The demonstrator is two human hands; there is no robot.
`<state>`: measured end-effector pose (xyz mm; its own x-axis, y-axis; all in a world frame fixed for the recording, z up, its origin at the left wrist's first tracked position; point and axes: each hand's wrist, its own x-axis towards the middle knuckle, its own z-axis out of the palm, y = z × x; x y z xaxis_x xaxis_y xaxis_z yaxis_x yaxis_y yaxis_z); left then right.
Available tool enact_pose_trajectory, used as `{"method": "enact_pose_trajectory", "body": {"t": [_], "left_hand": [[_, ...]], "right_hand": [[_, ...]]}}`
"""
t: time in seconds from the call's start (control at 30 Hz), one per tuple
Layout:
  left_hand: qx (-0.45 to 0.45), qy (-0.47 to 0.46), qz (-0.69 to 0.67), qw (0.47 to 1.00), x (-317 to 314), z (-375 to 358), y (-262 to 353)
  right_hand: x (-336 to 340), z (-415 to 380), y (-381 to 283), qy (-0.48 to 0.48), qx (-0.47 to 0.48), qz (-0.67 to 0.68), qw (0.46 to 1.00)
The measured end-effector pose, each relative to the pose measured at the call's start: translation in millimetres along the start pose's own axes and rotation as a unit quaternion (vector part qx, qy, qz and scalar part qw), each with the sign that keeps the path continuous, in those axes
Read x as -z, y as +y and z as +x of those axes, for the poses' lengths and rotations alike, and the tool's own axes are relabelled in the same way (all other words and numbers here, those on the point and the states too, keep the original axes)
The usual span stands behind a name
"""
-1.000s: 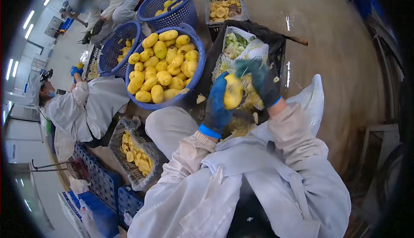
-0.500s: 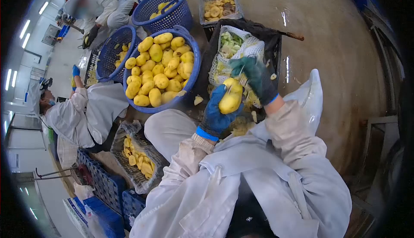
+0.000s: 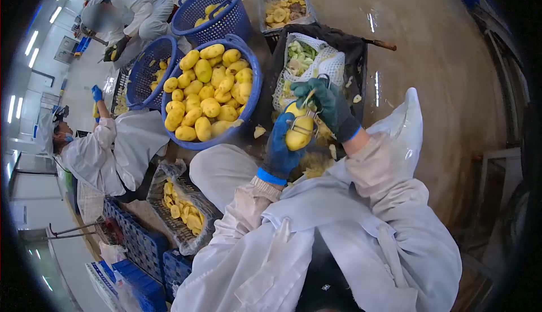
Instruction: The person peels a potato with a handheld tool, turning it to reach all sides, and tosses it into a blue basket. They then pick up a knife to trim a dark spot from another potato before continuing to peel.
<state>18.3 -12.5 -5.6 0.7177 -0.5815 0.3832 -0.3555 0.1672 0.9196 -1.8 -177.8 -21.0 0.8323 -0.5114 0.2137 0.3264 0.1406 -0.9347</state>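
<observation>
Left fingers point(image 3: 281, 127) grip a yellow potato point(image 3: 298, 134); right fingers point(image 3: 308, 88), closed on a metal peeler point(image 3: 309, 98), now hold it across the top.

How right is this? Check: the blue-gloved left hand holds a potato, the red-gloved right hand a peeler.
No: in the head view the right hand is gloved green, not red. It holds a peeler, and the blue-gloved left hand a potato.

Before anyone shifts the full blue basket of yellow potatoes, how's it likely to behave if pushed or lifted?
Probably heavy: the blue basket is filled about to its rim. The top potatoes would likely roll out if it tilts, being rounded and loosely piled. It may slide on the floor, which looks wet and shiny.
</observation>
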Motion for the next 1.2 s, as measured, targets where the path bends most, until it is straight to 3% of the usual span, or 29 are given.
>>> {"method": "enact_pose_trajectory", "body": {"t": [0.03,0.07,0.1,0.13,0.17,0.2,0.23,0.33,0.37,0.4,0.43,0.47,0.5,0.53,0.57,0.6,0.63,0.67,0.7,0.73,0.77,0.83,0.87,0.9,1.0,1.03,1.13,1.17,1.2], "left_hand": [[-0.092,0.001,0.123,0.988,1,0,-6],[0.099,0.024,-0.163,0.981,4,2,-2],[0.274,0.046,-0.429,0.86,8,8,7],[0.416,0.061,-0.646,0.637,11,14,11],[0.305,0.03,-0.518,0.798,3,7,4],[0.196,0.043,-0.352,0.914,-6,1,-5],[0.117,0.023,-0.192,0.974,-8,5,9],[0.18,0.085,-0.16,0.967,-8,8,9],[0.309,0.133,-0.406,0.85,-6,15,20],[0.41,0.167,-0.614,0.653,-4,21,25],[0.403,0.158,-0.617,0.657,-3,18,11],[0.326,0.129,-0.444,0.824,-7,12,14],[0.226,0.088,-0.244,0.939,-12,7,21],[0.109,0.068,-0.094,0.987,-16,1,-1],[-0.009,0.083,0.063,0.995,-19,-5,-23],[0.152,0.114,-0.197,0.962,-15,1,-15],[0.296,0.134,-0.438,0.838,-9,11,0],[0.415,0.138,-0.638,0.634,-4,18,8],[0.413,0.124,-0.633,0.643,-4,18,2],[0.353,0.101,-0.594,0.715,-7,11,0],[0.289,0.074,-0.549,0.781,-10,5,2],[0.291,0.074,-0.534,0.79,-11,8,5],[0.362,0.105,-0.566,0.734,-9,13,7],[0.429,0.133,-0.59,0.671,-7,19,7],[0.458,0.124,-0.614,0.631,-11,19,2],[0.454,0.119,-0.611,0.638,-12,21,4],[0.434,0.113,-0.599,0.663,-8,24,23],[0.4,0.111,-0.557,0.72,-7,23,14],[0.365,0.108,-0.513,0.769,-9,21,3]], "right_hand": [[13,4,2,0.013,0.038,-0.073,0.997],[24,12,-9,0.024,0.077,-0.144,0.986],[37,21,-10,0.068,0.103,-0.154,0.98],[36,22,-3,0.046,0.093,-0.096,0.99],[18,12,-17,0.026,0.079,-0.039,0.996],[1,-4,-29,0.01,0.06,0.015,0.998],[-16,-16,-37,-0.053,0.023,0.078,0.995],[21,3,10,0.036,0.093,-0.141,0.985],[35,9,6,0.083,0.04,-0.093,0.991],[25,10,-5,0.039,0.084,-0.088,0.992],[13,2,-17,-0.002,0.126,-0.086,0.988],[2,-9,-24,-0.041,0.163,-0.085,0.982],[0,-10,-21,-0.048,0.108,-0.022,0.993],[-3,-11,-19,-0.049,0.052,0.042,0.997],[9,-5,-9,-0.009,0.064,0.006,0.998],[23,2,0,0.026,0.075,-0.03,0.996],[39,7,10,0.07,-0.031,0.203,0.976],[31,7,7,0.031,0.033,0.106,0.993],[18,1,-2,-0.005,0.095,0.005,0.995],[5,-8,-11,-0.041,0.151,-0.099,0.983],[-8,-15,-18,0.011,-0.068,0.077,0.995],[21,-1,-1,0.069,0.002,0.025,0.997],[29,4,-5,0.094,0.034,0.001,0.995],[36,6,-10,0.105,-0.041,0.097,0.989],[-2,-11,-11,-0.028,0.035,0.028,0.999],[-6,-13,-8,0.015,-0.015,0.065,0.998],[43,11,5,0.11,0.041,-0.089,0.989],[46,14,0,0.129,-0.054,0.085,0.987],[34,12,-5,0.084,0.0,0.042,0.996]]}}
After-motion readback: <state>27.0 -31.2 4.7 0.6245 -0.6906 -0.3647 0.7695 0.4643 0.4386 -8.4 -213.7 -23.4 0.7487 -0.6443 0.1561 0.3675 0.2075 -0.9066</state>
